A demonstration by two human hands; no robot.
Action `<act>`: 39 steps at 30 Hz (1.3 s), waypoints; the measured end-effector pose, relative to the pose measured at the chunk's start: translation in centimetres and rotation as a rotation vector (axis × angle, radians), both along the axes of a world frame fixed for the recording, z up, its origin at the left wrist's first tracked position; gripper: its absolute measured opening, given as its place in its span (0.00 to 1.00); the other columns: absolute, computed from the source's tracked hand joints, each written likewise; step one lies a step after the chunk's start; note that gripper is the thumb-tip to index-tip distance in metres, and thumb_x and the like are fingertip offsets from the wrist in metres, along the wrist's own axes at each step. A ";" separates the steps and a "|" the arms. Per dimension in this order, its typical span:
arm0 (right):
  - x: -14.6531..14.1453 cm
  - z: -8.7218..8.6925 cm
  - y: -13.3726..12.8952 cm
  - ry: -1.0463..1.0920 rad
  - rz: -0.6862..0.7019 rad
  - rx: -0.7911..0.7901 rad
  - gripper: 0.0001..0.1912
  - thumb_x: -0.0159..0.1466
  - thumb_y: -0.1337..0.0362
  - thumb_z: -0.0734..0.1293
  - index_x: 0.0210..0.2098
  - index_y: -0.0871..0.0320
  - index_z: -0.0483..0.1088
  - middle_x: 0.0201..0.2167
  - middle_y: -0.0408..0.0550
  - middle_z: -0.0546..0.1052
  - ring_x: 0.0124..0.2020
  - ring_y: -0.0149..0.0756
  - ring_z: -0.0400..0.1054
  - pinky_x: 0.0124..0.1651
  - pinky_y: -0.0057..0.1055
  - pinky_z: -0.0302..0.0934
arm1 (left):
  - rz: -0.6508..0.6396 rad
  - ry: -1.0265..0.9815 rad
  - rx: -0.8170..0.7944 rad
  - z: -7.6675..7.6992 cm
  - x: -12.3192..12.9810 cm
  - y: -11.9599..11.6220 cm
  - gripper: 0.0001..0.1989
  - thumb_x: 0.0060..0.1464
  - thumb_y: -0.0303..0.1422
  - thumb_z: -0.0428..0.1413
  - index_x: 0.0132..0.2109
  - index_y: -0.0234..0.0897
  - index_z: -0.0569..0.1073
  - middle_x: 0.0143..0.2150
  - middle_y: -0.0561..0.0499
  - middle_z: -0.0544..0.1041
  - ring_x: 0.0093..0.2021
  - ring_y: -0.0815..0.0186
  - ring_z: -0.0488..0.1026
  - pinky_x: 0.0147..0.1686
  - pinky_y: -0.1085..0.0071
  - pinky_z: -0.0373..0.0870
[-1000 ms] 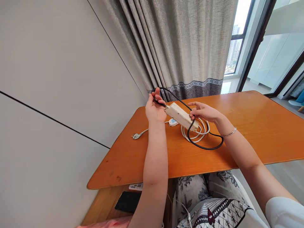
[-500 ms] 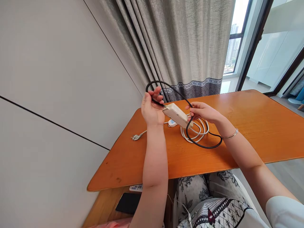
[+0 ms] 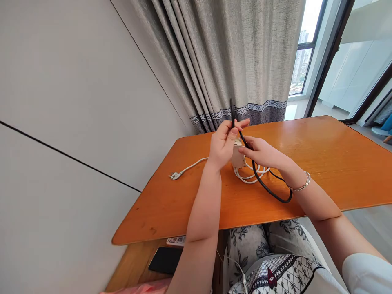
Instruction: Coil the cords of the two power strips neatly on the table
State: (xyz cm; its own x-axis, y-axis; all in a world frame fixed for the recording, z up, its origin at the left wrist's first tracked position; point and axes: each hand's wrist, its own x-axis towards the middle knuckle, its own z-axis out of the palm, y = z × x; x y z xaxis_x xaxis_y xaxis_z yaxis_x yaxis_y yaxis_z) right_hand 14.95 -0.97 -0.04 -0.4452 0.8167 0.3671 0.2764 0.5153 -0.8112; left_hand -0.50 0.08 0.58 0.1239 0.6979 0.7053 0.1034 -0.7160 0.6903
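My left hand is closed in a pinch on a black cable, above the middle of the orange-brown table. A loop of the cable stands up over the fingers. My right hand, with a bracelet on the wrist, grips an off-white adapter box held on end, its thumb across the side. The black cable also runs past the right fingers and curves down over the table. Some of the box is hidden behind both hands. Below it lies a coiled white cord, and its plug rests to the left.
A wall borders the table on the left, and a grey curtain hangs behind it. Under the near left edge, a dark phone and a white remote lie on a lower wooden surface. A sliding glass door stands at the right.
My left hand has moved right, from an open palm beside the box to a pinch on the black cable. The box has turned from lying slanted to standing on end in my right hand.
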 end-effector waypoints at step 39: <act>4.7 3.1 -4.3 -0.229 0.120 0.207 0.18 0.69 0.67 0.65 0.58 0.56 0.71 0.39 0.48 0.83 0.29 0.32 0.75 0.32 0.29 0.66 | -0.047 0.358 -0.093 -0.4 -0.3 0.9 0.18 0.66 0.46 0.49 0.32 0.40 0.64 0.27 0.53 0.76 0.26 0.66 0.72 0.32 0.70 0.69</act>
